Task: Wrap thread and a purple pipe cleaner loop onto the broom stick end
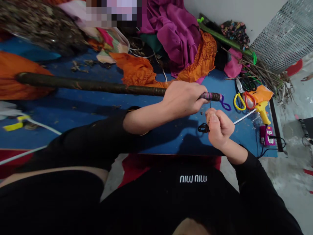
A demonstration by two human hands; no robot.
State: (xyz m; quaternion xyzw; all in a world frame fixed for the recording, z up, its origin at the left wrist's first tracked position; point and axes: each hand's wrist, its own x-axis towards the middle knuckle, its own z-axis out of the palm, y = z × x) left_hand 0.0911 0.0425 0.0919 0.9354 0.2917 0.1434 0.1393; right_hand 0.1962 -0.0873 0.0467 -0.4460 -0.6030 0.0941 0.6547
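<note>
Our left hand (182,98) is closed round the bark-covered stick (97,85), just behind its wrapped end. Our right hand (220,129), below, is closed with thumb and fingers pinched on the dark cord (204,128); its small coil hangs at the hand's 9 o'clock, and a strand rises to the wrapping (211,95).

The step in hand appears to be binding the tip. We judge that handling the strand calls for a steady left grip, even tension and a free coil.

Taking the wrapped end as dial centre, the stick runs to 9 o'clock, its far end over orange cloth (19,88). A purple loop (225,103) projects at 4 o'clock and could catch the strand. At 3 o'clock lie the scissors (240,100); beyond, towards 4, the yellow glue gun (262,111), its white rod (244,116) reaching close to our right hand and narrowing its working room. The purple power strip (267,135) sits at 4, thin twigs (276,75) at 2, magenta fabric (181,36) at 11.
</note>
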